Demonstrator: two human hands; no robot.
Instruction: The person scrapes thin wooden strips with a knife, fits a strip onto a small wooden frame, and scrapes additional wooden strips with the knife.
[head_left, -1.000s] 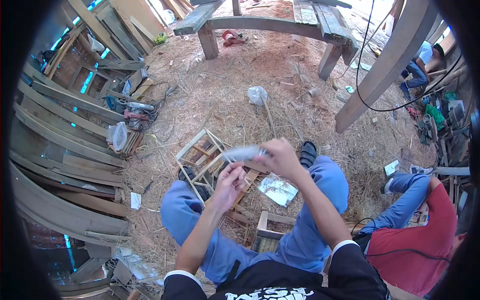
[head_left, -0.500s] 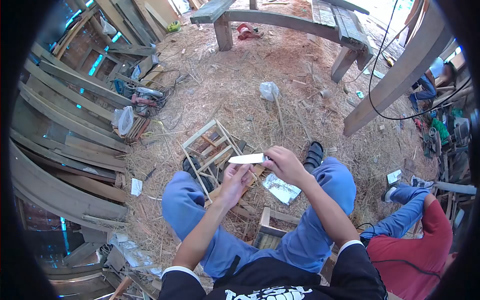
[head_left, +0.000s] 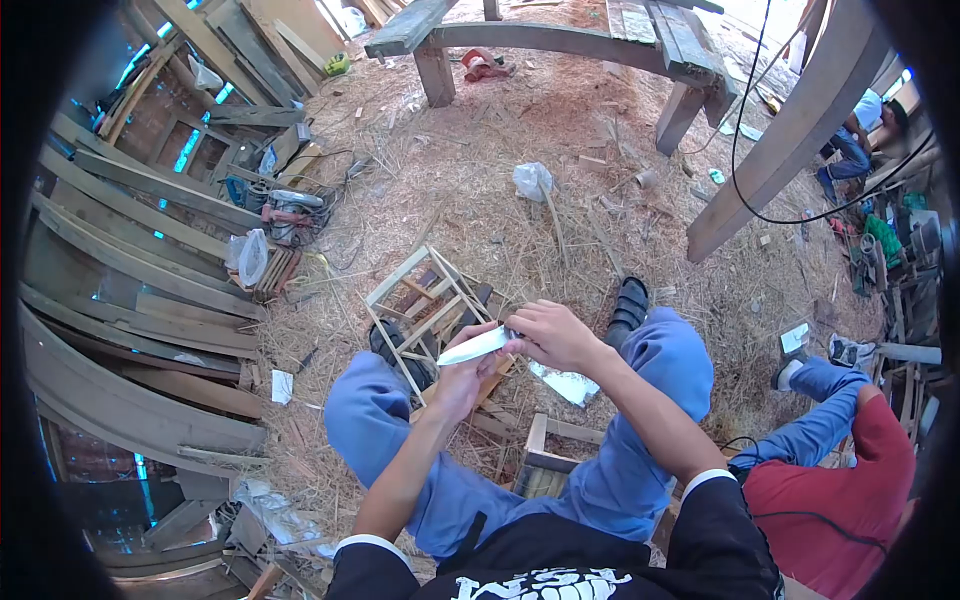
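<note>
A flat white strip [head_left: 472, 347] with a tapered end is held between my two hands, low in front of my knees. Whether it is folded paper or a blade I cannot tell. My right hand [head_left: 552, 335] pinches its right end. My left hand [head_left: 458, 388] is closed around its underside, with some fingers hidden behind it. Just beyond my left hand, a small wooden frame [head_left: 400, 292] of light slats lies tilted on the ground between my feet. A white sheet [head_left: 563, 384] lies under my right forearm.
A wooden box-like piece [head_left: 540, 470] sits between my legs. Red power tools [head_left: 290, 215] and planks [head_left: 130, 280] line the left side. A wooden bench [head_left: 560, 38] stands ahead, a slanted post [head_left: 790, 140] to its right. A person in a red shirt [head_left: 830, 480] sits close at right.
The white strip has moved left and down and tilted, showing a broader face. My right hand has shifted left; the strip now lies across my left hand's fingers. The view has turned slightly.
</note>
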